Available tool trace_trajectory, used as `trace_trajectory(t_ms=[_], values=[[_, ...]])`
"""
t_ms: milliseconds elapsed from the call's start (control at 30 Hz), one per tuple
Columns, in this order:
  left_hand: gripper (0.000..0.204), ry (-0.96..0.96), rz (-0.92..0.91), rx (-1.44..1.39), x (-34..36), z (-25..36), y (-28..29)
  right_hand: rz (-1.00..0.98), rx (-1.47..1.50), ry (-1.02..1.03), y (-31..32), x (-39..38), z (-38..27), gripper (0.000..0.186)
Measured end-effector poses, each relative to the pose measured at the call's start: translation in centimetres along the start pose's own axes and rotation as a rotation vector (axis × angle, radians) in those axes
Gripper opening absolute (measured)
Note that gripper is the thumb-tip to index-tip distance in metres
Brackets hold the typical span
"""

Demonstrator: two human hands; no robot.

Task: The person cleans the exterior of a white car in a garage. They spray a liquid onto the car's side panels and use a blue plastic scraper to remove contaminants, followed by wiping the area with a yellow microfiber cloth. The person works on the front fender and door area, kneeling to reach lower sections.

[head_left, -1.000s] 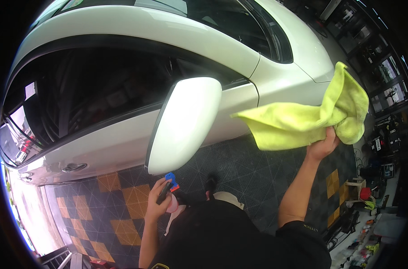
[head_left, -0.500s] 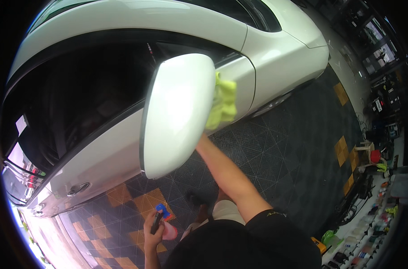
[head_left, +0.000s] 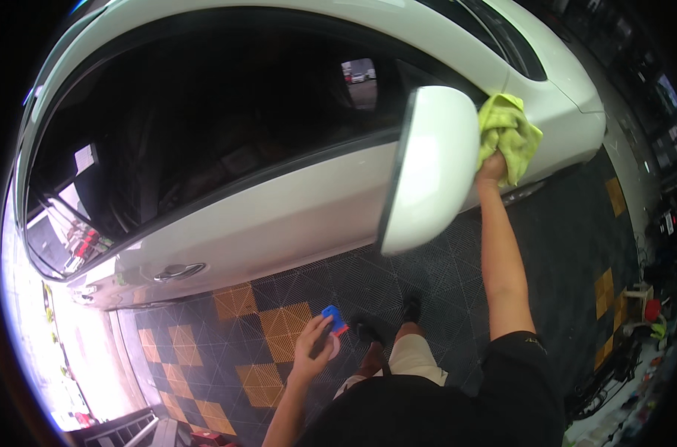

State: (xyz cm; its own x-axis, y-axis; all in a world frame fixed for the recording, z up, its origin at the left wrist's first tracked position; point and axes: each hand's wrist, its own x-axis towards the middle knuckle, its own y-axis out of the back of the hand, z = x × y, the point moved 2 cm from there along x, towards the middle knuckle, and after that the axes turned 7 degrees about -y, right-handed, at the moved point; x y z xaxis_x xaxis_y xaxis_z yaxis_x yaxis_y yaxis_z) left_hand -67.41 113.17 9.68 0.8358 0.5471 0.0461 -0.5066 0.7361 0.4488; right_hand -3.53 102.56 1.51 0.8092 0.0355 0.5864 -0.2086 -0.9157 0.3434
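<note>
My right arm reaches out past the white side mirror point(head_left: 431, 167) of a white car. At its end my right hand point(head_left: 492, 170) is closed on a crumpled yellow-green microfibre cloth point(head_left: 511, 134), which lies against the car body just ahead of the mirror. The cloth covers most of the fingers. Lower and to the left, away from the car, my left hand point(head_left: 313, 347) grips what looks like a spray bottle point(head_left: 335, 347), with a blue and red head, a dark part under the fingers and a pale pink body.
The car's dark side window point(head_left: 242, 97) and door handle point(head_left: 180, 272) stretch to the left. Black and orange floor tiles point(head_left: 283, 331) lie below. Bottles and gear line the right side, near a small stool point(head_left: 638, 305). Metal steps point(head_left: 148, 430) stand at lower left.
The cloth and my right hand, partly hidden behind the mirror before, now show beyond it on the car body. The view has shifted, so the mirror sits further right. The left hand keeps its grip.
</note>
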Motion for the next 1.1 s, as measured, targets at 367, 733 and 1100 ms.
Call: trace_trajectory(t_ms=[367, 733, 1100], values=[[0.031, 0.039, 0.124, -0.344, 3.6, -24.8, -16.4, 0.08, -0.113, 0.486, 2.0, -6.0, -8.8, 0.053], [0.028, -0.108, -0.025, -0.27, 5.4, -45.2, -27.6, -0.26, 0.223, 1.086, -21.6, -27.3, -24.1, 0.051], [0.043, 0.019, 0.205, -0.473, -1.2, -57.9, -32.2, 0.403, 0.124, 0.235, 4.4, 3.4, 12.8, 0.051]])
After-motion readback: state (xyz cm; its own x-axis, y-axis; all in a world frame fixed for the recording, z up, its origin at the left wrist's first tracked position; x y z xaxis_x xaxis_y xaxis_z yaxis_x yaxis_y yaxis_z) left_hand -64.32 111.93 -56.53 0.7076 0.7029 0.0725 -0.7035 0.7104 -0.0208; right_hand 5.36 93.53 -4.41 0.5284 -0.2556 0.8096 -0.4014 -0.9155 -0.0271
